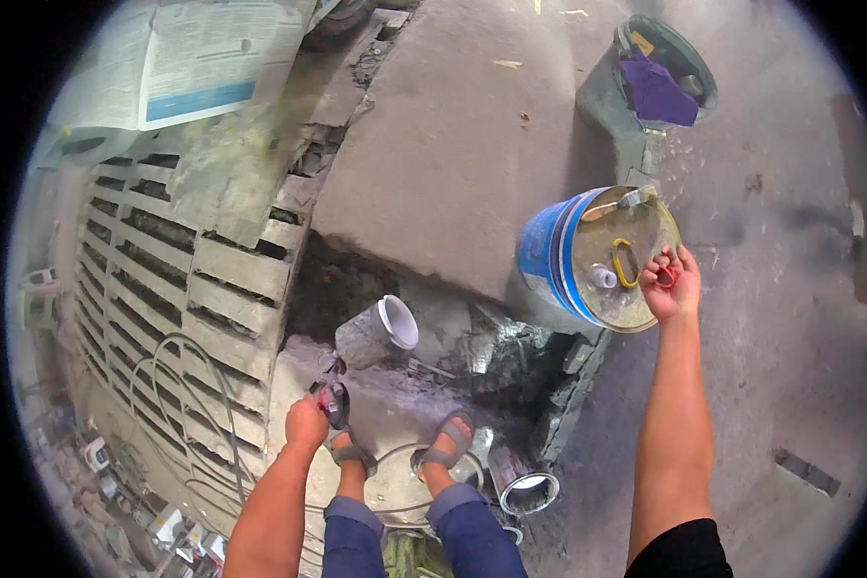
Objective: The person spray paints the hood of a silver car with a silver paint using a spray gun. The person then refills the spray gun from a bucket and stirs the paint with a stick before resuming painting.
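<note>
A worker's left hand [306, 424], at lower centre-left of the frame, grips a dark-handled tool [334, 400] as a grey cup [364, 337] tilts just above it, while the right hand [672, 289], at centre right, pinches a small red item [667, 277] over the edge of a blue drum [549, 252]. The left grip is clamped on the handle; the right grip has its fingers curled together around the red piece.

Any liquid in the cup could spill toward the sandaled feet [356, 460] at bottom centre, since its wide mouth leans right; its contents cannot be made out. The red piece, small and held mostly by the fingers, could slip and roll off the drum. A sleeve of clutter on the drum's lid [645, 231] adds risk: a careless knock could send the wooden-handled brush [602, 210], yellow loop [621, 262] or small white cup [602, 276] to the ground. The looped hose [229, 414] at lower left could snag a foot.

The cup is scuffed and stained outside, with a clean-looking white rim and a pale interior; it appears joined to the tool, whose body is dark with a reddish patch beside the fingers. The red item looks ring-like, partly hidden.
</note>
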The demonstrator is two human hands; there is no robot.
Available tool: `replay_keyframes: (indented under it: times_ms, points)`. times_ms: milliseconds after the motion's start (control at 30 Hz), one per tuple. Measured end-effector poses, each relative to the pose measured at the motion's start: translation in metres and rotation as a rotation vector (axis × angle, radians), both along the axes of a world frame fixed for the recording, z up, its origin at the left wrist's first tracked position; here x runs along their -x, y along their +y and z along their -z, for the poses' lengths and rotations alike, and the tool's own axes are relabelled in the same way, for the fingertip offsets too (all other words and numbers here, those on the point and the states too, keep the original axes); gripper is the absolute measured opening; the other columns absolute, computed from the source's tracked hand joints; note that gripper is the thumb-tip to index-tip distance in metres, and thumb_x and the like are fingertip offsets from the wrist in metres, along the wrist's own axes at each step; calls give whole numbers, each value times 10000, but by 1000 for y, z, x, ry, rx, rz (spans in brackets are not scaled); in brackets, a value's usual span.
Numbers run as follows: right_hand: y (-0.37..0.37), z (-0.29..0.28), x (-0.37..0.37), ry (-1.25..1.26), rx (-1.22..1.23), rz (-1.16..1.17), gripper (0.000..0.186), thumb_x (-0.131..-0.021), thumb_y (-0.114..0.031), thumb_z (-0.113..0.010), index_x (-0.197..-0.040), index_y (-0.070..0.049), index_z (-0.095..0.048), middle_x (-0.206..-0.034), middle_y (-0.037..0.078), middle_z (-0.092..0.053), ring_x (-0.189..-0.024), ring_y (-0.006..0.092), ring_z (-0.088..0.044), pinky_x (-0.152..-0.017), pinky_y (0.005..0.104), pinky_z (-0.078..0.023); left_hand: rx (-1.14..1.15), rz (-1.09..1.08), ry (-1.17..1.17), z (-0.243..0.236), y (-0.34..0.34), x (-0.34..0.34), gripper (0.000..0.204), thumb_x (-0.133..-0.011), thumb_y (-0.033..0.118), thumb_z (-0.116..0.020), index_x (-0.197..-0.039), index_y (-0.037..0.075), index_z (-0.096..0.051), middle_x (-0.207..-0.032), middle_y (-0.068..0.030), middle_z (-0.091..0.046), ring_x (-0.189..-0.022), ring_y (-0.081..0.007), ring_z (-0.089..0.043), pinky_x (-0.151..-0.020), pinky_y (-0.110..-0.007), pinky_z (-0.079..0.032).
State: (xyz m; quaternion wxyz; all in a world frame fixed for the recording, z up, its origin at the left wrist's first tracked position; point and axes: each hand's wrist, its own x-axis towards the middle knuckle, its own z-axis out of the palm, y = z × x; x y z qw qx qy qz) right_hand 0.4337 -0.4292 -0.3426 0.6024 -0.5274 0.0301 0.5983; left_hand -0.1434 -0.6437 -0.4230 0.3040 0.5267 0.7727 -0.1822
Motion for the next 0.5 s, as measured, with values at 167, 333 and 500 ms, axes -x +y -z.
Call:
replay_keyframes:
  times_ms: [167,333,500]
  points:
    - [56,16,35,-685,291,-402,347,-826,-414,-647,-729,-100,-538,-557,4,-437,-468,138,-419,-428,261,-314,-28,7,4,3,-1,2,185,-790,162,-563,-836,-13,-598,-824,-243,-627,-798,-405,-616,-714,-473,-493]
    - [89,41,54,-1077,443,-621,401,-806,-375,-651,-611,-35,-567,-551,62,-513,-450,159,-447,-420,314,-314,-53,65,94,-7,6,-1,160,-759,136,-567,-823,-7,-602,-800,-226,-629,-759,-390,-628,-682,-472,-503]
    - [89,53,25,-868,400,-516,197,-780,-197,-578,-670,-34,-559,-557,49,-493,-442,145,-412,-420,310,-298,26,156,177,-11,25,-3,189,-766,163,-592,-865,2,-595,-841,-190,-640,-791,-334,-647,-689,-434,-514]
